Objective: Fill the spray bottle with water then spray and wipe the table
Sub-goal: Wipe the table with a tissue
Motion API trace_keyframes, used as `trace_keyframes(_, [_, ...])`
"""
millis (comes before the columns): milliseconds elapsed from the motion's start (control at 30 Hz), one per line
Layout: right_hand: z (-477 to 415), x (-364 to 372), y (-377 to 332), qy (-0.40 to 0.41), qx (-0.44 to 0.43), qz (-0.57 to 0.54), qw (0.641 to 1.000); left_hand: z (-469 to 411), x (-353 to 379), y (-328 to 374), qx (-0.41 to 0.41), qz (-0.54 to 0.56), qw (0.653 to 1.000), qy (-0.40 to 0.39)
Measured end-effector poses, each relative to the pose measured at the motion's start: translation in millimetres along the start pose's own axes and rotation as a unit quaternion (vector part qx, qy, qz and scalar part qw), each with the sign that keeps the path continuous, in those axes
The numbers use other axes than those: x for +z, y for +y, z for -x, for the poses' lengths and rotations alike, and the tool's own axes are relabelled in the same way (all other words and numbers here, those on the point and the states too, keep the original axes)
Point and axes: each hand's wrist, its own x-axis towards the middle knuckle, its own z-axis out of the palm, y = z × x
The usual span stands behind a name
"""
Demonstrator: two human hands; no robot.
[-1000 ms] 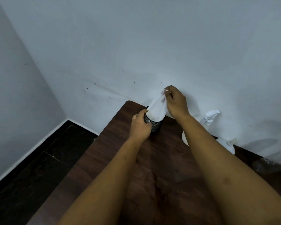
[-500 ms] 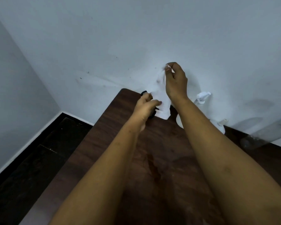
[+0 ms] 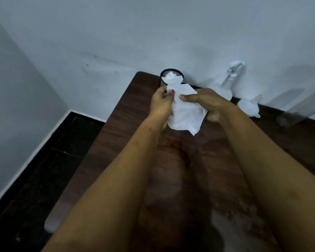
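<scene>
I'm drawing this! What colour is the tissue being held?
The tissue is white, clearest in the head view.

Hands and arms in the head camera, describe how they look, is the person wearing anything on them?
The left forearm and right forearm are bare up to the frame edge; no sleeves show. The left hand and right hand wear no gloves, and no watch, bracelet or ring is visible. The left thumbnail carries reddish polish; the other nails are too blurred to judge.

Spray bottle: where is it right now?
Head view: the spray bottle stands at the back edge of the table against the wall, between the tissue cup and the funnel, just beyond the right hand.
</scene>
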Motion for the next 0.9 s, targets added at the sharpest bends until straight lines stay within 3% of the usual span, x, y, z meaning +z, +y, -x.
trace_keyframes(100, [5,-2,25,0.127,-0.052,0.025,0.990,6,0,-26,0.015,-0.112,0.993,0.037])
trace_keyframes(167, [15,-1,35,0.270,-0.150,0.094,0.947,12,-2,-43,0.034,-0.156,0.986,0.057])
trace_keyframes(233, [31,5,48,0.334,-0.235,0.215,0.887,23,-8,-55,0.057,-0.207,0.975,0.055])
trace_keyframes(300, [44,14,73,0.304,-0.256,0.342,0.851,33,-16,-67,0.083,-0.279,0.955,0.062])
trace_keyframes(433, [59,30,126,0.132,-0.201,0.549,0.800,55,-34,-83,0.112,-0.395,0.910,0.063])
trace_keyframes(500, [65,34,142,0.102,-0.186,0.532,0.819,61,-42,-90,0.124,-0.442,0.887,0.053])
trace_keyframes(633, [60,31,154,0.159,-0.242,0.432,0.854,68,-55,-105,0.126,-0.530,0.838,0.034])
trace_keyframes(733, [37,29,155,0.130,-0.223,0.484,0.836,71,-57,-111,0.125,-0.557,0.820,0.032])
trace_keyframes(900, [20,54,177,0.109,-0.081,0.555,0.821,70,-59,-114,0.125,-0.565,0.815,0.030])
